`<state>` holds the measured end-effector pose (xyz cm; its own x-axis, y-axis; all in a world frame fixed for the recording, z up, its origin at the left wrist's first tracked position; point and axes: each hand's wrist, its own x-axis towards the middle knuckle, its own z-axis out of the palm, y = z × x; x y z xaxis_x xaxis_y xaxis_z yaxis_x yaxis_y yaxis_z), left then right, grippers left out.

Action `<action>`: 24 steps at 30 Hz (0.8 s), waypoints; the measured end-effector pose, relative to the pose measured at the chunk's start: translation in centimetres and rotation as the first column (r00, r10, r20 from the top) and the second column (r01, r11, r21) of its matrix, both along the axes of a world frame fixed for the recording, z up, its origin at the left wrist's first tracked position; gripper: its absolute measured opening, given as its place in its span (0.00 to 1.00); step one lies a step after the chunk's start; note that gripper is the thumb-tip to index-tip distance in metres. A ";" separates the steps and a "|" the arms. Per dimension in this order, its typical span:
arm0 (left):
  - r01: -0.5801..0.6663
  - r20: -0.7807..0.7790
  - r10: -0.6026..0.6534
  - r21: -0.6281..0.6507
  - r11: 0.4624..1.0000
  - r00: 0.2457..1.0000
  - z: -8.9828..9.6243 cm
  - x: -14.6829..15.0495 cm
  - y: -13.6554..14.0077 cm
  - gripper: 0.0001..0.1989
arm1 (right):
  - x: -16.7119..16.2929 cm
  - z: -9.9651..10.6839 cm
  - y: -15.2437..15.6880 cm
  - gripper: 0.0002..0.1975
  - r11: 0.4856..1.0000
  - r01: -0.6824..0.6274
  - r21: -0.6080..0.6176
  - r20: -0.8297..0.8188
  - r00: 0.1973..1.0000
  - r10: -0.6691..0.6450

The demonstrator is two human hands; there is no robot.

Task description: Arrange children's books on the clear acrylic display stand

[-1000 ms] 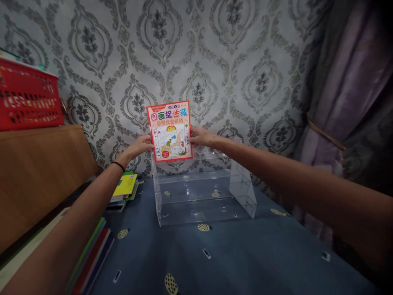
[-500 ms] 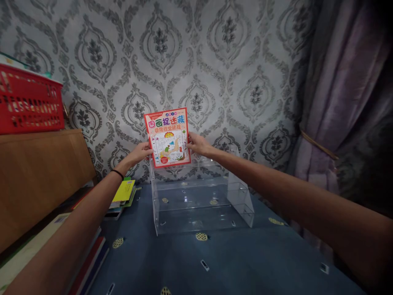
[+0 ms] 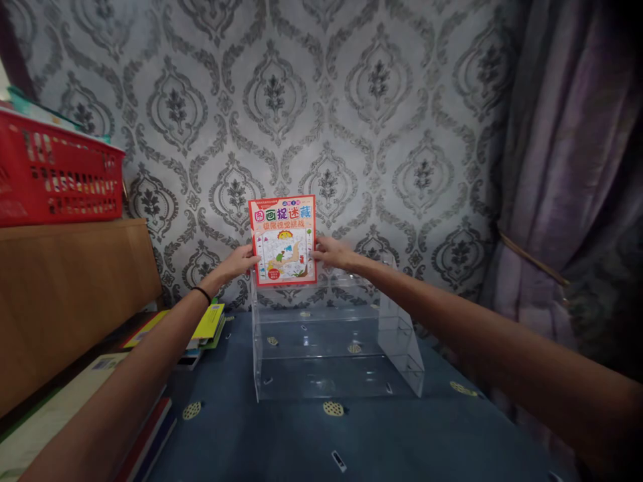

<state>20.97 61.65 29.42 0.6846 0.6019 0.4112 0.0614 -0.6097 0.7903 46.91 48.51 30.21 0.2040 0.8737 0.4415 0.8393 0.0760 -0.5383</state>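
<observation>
Space is free above the blue cloth [image 3: 256, 438] before the clear rack [image 3: 402, 351], with books [image 3: 209, 325] crowding the left.

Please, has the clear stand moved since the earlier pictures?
No; the clear stand keeps the same place behind the yellow pineapple print at its front, though the whole view has shifted.

Two hands here, a left hand [image 3: 238, 262] and a right hand [image 3: 333, 255], and just the one book [image 3: 285, 251] between them. One rack [image 3: 400, 355], one basket [image 3: 65, 171], one wristband [image 3: 203, 294], one curtain [image 3: 562, 154], one curtain cord [image 3: 533, 258]. I make it at least two stacks [image 3: 209, 324] of other books, but an arm's in the way so I honestly can't give a total. Pineapple prints [image 3: 333, 409]: six minimum, counting those showing through the rack.
</observation>
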 end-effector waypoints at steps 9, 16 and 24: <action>-0.112 0.120 0.111 -0.001 0.994 0.987 0.2 0.4 0.5 0.28 | -1.2 0.4 -0.2 0.14 0.986 0.078 0.150 -0.082 0.994 -0.066; -0.269 0.139 0.268 -0.009 0.963 0.954 0.1 -1.2 1.6 0.29 | -2.1 0.2 -1.2 0.13 0.954 0.194 0.227 -0.107 0.979 -0.173; -0.467 -0.291 0.497 0.169 0.868 0.818 -7.8 -8.3 3.6 0.14 | -6.3 -5.9 -7.5 0.19 0.819 -0.043 0.572 0.253 0.959 -0.126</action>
